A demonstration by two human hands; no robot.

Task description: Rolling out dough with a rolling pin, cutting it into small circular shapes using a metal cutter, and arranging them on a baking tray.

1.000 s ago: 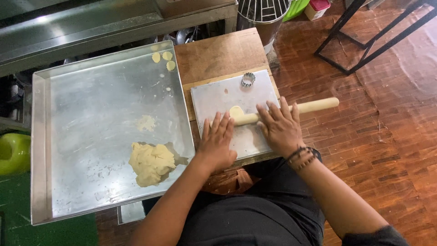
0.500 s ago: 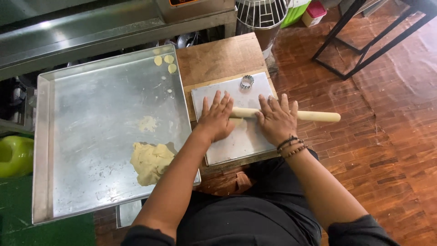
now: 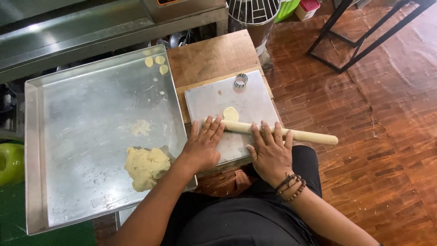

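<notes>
My left hand [image 3: 201,148] and right hand [image 3: 269,152] lie flat and open-palmed on the rolling pin [image 3: 280,132], gripping nothing, only pressing. Since the earlier frame the pin has rolled back toward me, and the small dough disc [image 3: 230,114] now shows just past it at 12 o'clock on the metal sheet [image 3: 248,98]. The round cutter [image 3: 241,80] sits further out. At 9 o'clock, the tray [image 3: 82,118] holds the dough lump [image 3: 144,166]. At 1 o'clock stands a red-lidded box [image 3: 306,8].

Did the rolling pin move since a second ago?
Yes. The rolling pin rolled back toward the person, away from the round cutter, and now sits below the dough piece.
</notes>
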